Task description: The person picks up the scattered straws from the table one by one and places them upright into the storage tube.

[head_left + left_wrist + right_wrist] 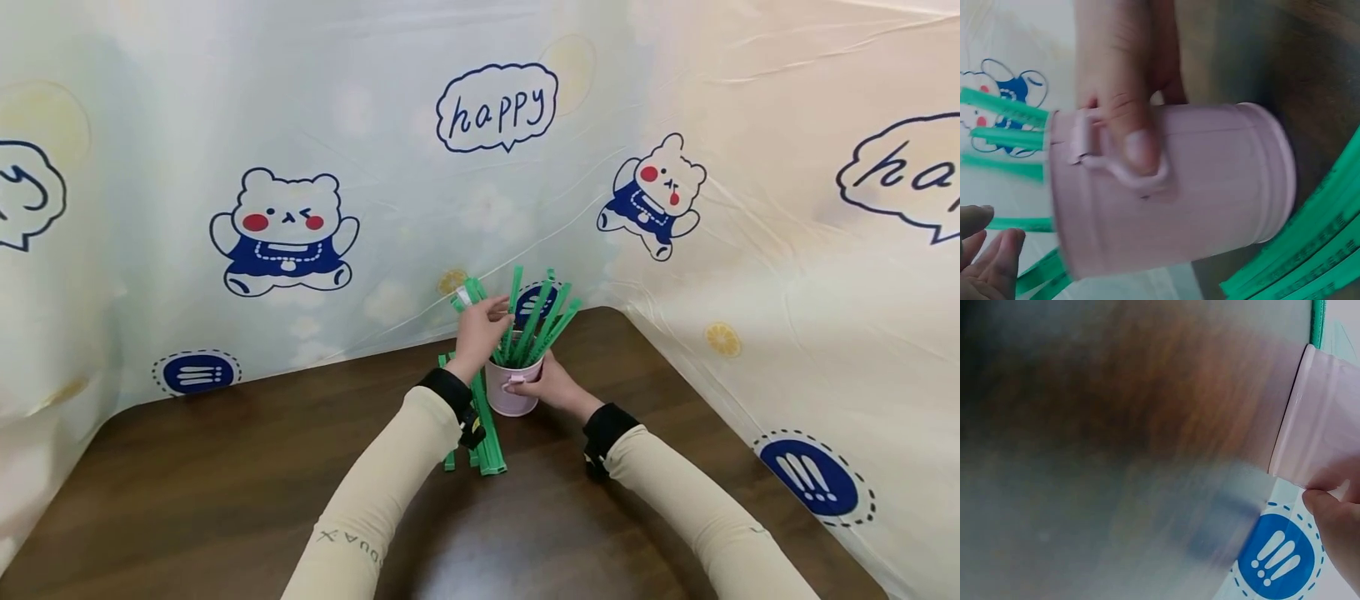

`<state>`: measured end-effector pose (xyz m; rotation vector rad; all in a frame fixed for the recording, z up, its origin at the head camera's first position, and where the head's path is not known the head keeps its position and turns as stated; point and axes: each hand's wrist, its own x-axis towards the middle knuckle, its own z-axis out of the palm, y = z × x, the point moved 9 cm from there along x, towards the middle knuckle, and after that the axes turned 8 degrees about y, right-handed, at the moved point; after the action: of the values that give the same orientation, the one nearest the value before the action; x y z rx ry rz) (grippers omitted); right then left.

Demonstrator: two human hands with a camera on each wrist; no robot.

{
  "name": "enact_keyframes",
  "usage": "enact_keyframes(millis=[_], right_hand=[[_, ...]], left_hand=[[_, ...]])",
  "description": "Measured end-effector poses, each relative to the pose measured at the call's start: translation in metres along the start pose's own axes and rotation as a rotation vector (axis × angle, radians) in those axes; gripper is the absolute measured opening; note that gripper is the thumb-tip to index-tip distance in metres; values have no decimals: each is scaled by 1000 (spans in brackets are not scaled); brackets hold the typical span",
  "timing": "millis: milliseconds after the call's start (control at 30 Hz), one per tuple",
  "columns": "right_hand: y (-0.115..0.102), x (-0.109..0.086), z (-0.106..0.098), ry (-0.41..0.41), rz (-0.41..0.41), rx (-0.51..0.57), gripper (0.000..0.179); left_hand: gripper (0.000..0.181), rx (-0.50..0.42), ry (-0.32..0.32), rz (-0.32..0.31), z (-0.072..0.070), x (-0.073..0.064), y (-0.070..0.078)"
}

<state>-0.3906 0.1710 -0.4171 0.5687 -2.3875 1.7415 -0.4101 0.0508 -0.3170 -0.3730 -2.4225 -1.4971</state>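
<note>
A small pale pink bucket (512, 393) stands on the table, several flat green strips (534, 325) fanning up out of its mouth. My right hand (561, 388) grips the bucket from the right. In the left wrist view its thumb (1137, 140) lies over the small loop handle (1138, 178). Above the bucket's left rim is my left hand (482, 332), its fingertips beside the strips, thumb and fingers apart in the left wrist view. More green strips (491, 454) with dark print lie left of the bucket, partly hidden by my left wrist.
A brown wooden table (247, 467) carries everything. Behind it and to the right hangs a pale printed cloth (405, 217) with bears and lettering, close behind the bucket. The table's right edge slants past my right forearm.
</note>
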Motion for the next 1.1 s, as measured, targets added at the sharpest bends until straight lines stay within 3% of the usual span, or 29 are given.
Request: enact_keyframes(millis=[100, 267, 367, 467, 533, 667, 833, 967, 1100], right_hand=[[-1, 2, -1, 4, -20, 0, 99], [-2, 9, -2, -16, -6, -16, 98], [-3, 14, -5, -13, -5, -18, 97], [-3, 14, -7, 1, 8, -20, 97], [0, 12, -5, 0, 25, -13, 96], [8, 3, 0, -19, 66, -22, 96], [10, 0, 0, -5, 68, -21, 93], [7, 2, -3, 4, 57, -18, 94], [5, 4, -5, 1, 63, -27, 95]], left_hand=[[34, -67, 76, 29, -18, 6, 9], [24, -235, 264, 42, -72, 12, 11], [24, -310, 365, 15, -100, 15, -2], [27, -320, 393, -51, -113, 15, -28], [29, -282, 351, -124, -111, 11, -51], [30, -112, 186, -276, -95, -4, -98], [30, 72, -11, -366, -69, -18, -137], [27, 153, -64, -411, -56, -23, -154], [23, 181, -38, -451, -51, -25, -164]])
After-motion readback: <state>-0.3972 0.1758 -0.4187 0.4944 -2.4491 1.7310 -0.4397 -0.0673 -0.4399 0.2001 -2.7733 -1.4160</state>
